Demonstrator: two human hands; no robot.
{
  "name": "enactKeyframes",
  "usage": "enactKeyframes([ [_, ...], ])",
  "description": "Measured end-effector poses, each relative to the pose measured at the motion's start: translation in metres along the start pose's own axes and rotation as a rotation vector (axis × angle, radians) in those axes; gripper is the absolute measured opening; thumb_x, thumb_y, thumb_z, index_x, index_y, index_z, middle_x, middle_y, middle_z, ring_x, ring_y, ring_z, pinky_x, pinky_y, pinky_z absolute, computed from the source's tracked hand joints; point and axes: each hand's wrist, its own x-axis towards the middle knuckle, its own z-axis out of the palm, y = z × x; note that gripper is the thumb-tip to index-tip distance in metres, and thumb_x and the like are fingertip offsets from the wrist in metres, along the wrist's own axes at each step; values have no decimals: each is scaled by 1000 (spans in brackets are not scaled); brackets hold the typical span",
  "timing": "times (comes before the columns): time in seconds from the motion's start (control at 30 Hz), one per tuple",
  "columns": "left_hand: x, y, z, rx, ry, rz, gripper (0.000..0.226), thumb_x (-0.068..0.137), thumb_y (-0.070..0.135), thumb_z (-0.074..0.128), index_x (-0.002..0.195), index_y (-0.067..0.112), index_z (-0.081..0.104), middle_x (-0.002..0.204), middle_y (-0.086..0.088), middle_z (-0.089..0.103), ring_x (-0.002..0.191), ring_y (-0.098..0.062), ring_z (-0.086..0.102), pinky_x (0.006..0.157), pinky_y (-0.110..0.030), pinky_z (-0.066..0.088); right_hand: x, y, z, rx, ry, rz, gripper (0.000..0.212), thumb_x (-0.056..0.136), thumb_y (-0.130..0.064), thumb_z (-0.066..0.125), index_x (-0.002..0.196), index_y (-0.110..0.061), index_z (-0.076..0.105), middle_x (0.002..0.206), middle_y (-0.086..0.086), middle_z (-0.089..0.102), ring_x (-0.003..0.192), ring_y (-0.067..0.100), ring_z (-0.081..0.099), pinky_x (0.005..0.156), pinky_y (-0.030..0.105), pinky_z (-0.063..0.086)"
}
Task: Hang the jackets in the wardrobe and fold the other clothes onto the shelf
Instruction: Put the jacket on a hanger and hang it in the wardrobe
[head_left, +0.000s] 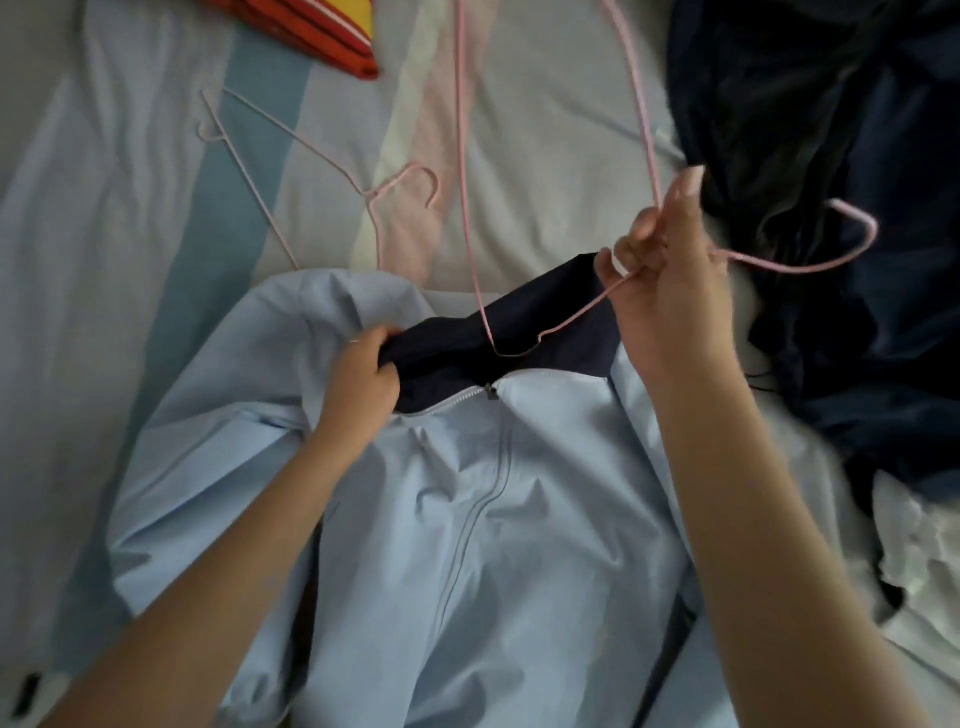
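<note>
A light blue zip jacket (467, 519) with a dark navy collar lining lies front-up on the bed. My left hand (363, 374) grips the left side of its collar and holds the neck open. My right hand (665, 270) pinches a pink wire hanger (467, 208) near its hook, above the right side of the collar. One corner of the hanger dips onto the navy lining at the neck opening. The hanger's hook sticks out to the right of my right hand.
A second pink wire hanger (291, 140) lies on the striped bedsheet (130, 208) beyond the jacket. Dark navy clothes (831, 156) are piled at the right, white fabric (924, 561) below them. A folded red and yellow garment (311, 31) sits at the top.
</note>
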Motion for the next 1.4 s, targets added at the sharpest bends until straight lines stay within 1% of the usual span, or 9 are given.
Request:
enactKeyframes([
  [0.17,-9,8,-7,-124,73,-86,19,85,0,44,91,12,57,79,0,56,73,-17,49,67,-30,34,14,28,-2,-389,-67,38,52,90,-32,61,42,-19,47,46,0,35,47,11,30,58,31,25],
  [0.4,-10,33,-34,-358,134,-73,11,75,26,45,67,23,51,62,10,49,60,-1,45,57,-18,35,17,11,3,-672,-130,51,51,97,-33,51,52,-10,49,38,-4,27,34,10,21,38,17,16],
  [0.63,-8,36,-47,43,211,-29,12,90,13,44,90,15,56,73,0,54,73,-23,47,64,-29,28,3,-17,-27,-1100,-205,42,48,96,-28,54,54,-6,56,32,1,48,27,7,39,35,14,33],
  [0.8,5,21,-41,347,197,19,22,93,23,47,95,11,66,95,-11,62,87,-33,57,63,-32,31,-24,-5,-45,-1096,-340,145,21,93,-13,57,77,-14,71,50,2,54,40,9,54,46,15,45],
  [0.9,10,17,-46,260,246,76,21,90,25,52,80,14,67,82,-2,58,78,-28,59,58,-31,32,-40,-1,-53,-1043,-396,103,33,94,-4,52,87,-27,75,54,-4,52,43,11,53,50,15,46],
  [1.0,5,22,-50,48,287,159,28,85,20,51,99,17,74,74,-3,70,71,-24,65,61,-39,50,-48,-4,-60,-1106,-390,20,36,93,-6,56,85,-36,73,49,2,59,45,8,54,55,13,46],
  [1.17,-16,56,-48,123,415,369,31,81,18,51,102,15,75,72,-4,66,64,-18,55,58,-30,43,-60,25,-77,-1629,-212,-330,16,90,-14,62,87,-20,77,79,-5,74,69,12,65,70,17,49],
  [1.3,-31,69,-41,93,293,532,33,79,18,51,101,9,75,67,-3,62,57,-10,44,56,-26,42,-82,34,-77,-1548,-297,62,12,91,-25,61,88,-31,70,60,-24,60,66,-2,59,60,9,40],
  [1.4,-53,61,-40,22,155,612,32,79,11,54,103,2,73,63,2,55,59,-3,40,59,-13,38,-100,19,-56,-1381,-371,41,11,87,-24,65,84,-34,66,64,-20,61,59,-3,54,57,11,38],
])
